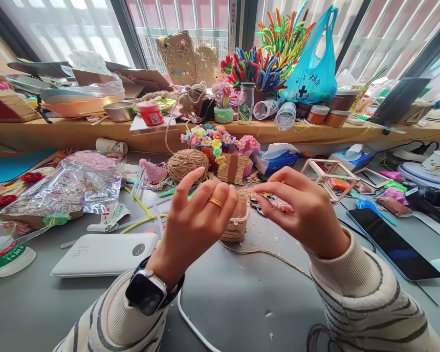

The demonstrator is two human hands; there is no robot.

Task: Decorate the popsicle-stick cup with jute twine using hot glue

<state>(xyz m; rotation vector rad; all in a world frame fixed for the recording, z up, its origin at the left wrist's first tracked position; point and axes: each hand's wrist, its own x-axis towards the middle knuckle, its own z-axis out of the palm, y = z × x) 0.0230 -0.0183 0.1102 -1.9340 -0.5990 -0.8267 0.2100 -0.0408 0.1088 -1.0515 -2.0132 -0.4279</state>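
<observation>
inside the worktop (238,298) edges, my right hand (300,208) pinches thin twine (248,190), maybe to steady it; my left hand (198,217) half curls, holding i can't tell what.

head-worn view | faces forward and down | hands (198,220) close

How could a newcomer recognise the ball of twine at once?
On the grey table, look just beyond the left hand. Beside the pink cone, to its right, sits the ball of twine. It is round and plain brown, unlike the colourful flowers behind it.
</observation>
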